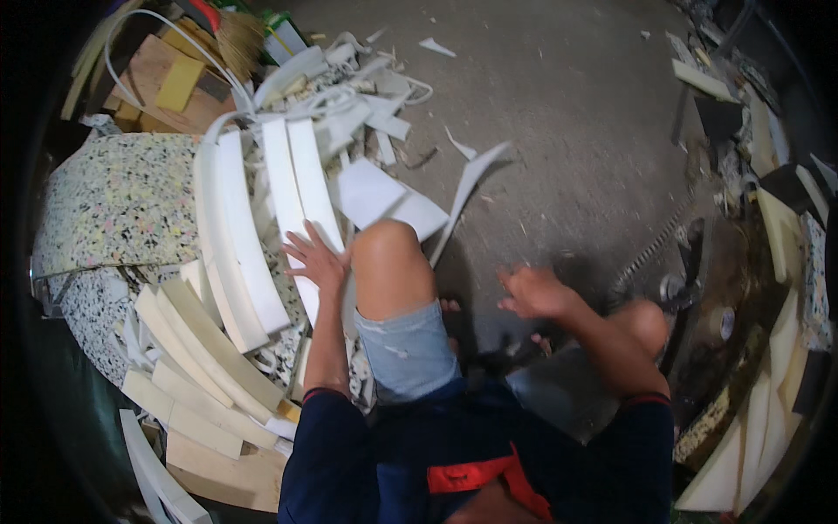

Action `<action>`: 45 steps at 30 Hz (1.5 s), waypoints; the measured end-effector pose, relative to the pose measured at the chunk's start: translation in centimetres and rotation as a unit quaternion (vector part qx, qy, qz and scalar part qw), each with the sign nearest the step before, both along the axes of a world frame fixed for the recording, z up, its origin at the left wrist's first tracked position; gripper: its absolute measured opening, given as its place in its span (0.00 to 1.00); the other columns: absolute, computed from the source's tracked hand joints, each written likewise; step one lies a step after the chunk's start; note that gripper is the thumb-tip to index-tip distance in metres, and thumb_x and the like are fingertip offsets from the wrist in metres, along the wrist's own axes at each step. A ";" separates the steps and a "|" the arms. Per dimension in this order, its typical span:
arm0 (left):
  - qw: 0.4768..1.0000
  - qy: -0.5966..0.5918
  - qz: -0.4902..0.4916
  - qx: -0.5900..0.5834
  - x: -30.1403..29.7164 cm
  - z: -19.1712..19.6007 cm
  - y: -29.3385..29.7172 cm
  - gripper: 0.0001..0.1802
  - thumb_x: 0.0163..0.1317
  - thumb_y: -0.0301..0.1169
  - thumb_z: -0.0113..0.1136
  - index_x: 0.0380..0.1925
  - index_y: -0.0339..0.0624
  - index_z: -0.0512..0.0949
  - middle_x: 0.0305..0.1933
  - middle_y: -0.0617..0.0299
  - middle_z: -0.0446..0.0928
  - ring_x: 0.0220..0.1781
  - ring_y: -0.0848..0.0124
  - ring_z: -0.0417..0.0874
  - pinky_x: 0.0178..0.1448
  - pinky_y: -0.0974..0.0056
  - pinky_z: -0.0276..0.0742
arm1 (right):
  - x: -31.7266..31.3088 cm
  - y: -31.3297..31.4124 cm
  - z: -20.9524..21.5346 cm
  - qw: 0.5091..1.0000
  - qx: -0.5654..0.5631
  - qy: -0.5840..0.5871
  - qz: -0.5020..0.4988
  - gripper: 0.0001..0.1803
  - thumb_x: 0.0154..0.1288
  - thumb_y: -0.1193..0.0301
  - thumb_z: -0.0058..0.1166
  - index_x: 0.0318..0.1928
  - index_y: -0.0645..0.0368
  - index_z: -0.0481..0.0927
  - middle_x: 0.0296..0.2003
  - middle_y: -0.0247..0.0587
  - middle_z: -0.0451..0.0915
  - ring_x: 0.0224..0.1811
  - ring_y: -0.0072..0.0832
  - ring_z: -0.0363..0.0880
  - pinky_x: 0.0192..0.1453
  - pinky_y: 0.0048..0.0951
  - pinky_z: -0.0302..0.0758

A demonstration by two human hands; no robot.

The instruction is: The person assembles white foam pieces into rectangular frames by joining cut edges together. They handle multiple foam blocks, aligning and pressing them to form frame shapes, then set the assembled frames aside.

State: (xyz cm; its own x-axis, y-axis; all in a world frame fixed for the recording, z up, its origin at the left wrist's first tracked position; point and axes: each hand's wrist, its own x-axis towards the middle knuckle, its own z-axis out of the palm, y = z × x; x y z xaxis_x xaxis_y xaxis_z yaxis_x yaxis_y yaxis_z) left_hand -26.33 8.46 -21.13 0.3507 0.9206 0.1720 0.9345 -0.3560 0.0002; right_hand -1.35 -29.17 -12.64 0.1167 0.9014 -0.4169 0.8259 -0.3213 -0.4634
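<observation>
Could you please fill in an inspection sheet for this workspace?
Surface: grey floor, with scattered scraps.
Work pieces: curved white strips, side by side on the left.
Clutter: white offcuts heaped beside the strips.
Hands: left hand at the white strips, fingers spread; right hand over the floor, no held item visible.
Cables: dark ribbed coil on the right; hose or cable, unclear.
Surroundings: speckled foam block left; broom upper left; pale foam pieces far right.

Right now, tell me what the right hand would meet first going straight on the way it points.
Probably the left knee: the right hand points leftward, roughly toward it, with floor showing between them. Depth is unclear, so the hand might pass above or below it.
</observation>
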 end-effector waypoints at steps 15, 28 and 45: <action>0.928 0.060 -0.338 -0.141 6.2 -6.6 -11.4 0.29 0.69 0.44 0.53 0.70 0.56 0.71 0.80 0.42 0.56 0.79 0.37 0.58 0.73 0.24 0.52 | -0.1 1.2 2.7 0.999 -0.014 -0.037 0.020 0.29 0.66 0.52 0.61 0.57 0.61 0.77 0.45 0.59 0.84 0.52 0.54 0.84 0.56 0.51 0.80; 0.908 0.095 -0.306 -0.269 0.6 -8.1 -13.7 0.26 0.69 0.43 0.52 0.67 0.55 0.74 0.76 0.40 0.61 0.75 0.38 0.65 0.71 0.29 0.60 | 0.2 1.3 1.6 0.997 -0.044 -0.060 0.028 0.28 0.67 0.51 0.61 0.56 0.60 0.77 0.44 0.58 0.84 0.53 0.55 0.84 0.55 0.53 0.80; 0.799 -0.021 -0.184 -0.573 -14.3 -11.5 -16.8 0.23 0.69 0.41 0.52 0.63 0.54 0.77 0.72 0.38 0.68 0.70 0.41 0.73 0.69 0.37 0.70 | -0.1 1.6 1.5 0.995 -0.092 -0.032 0.016 0.34 0.68 0.47 0.58 0.65 0.58 0.74 0.51 0.59 0.83 0.58 0.55 0.81 0.62 0.53 0.76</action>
